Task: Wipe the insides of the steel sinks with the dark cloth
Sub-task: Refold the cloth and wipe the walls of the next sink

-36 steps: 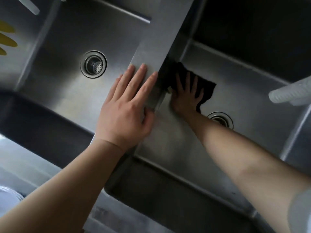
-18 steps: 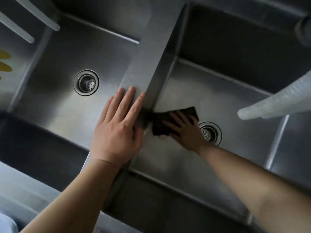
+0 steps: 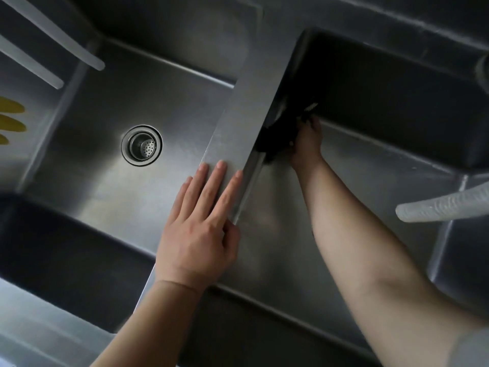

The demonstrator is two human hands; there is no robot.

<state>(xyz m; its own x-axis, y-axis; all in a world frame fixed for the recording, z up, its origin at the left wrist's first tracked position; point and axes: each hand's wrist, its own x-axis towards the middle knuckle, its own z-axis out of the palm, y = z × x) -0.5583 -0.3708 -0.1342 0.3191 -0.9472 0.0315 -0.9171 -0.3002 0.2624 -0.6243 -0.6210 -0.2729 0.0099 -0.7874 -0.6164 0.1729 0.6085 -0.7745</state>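
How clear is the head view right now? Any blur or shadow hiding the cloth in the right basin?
Head view: the right hand and the dark cloth are motion-blurred; the cloth merges with deep shadow on the right sink far wall; the left hand on the divider is sharp; soft glare on steel.

No readable text, no labels, no brand marks, no numbers, no signs on any surface in view

Two steel sinks: left sink (image 3: pixel 111 107) and right sink (image 3: pixel 370 186) share a flat divider. The dark cloth (image 3: pixel 275 139), bunched, lies against the right sink's divider wall.
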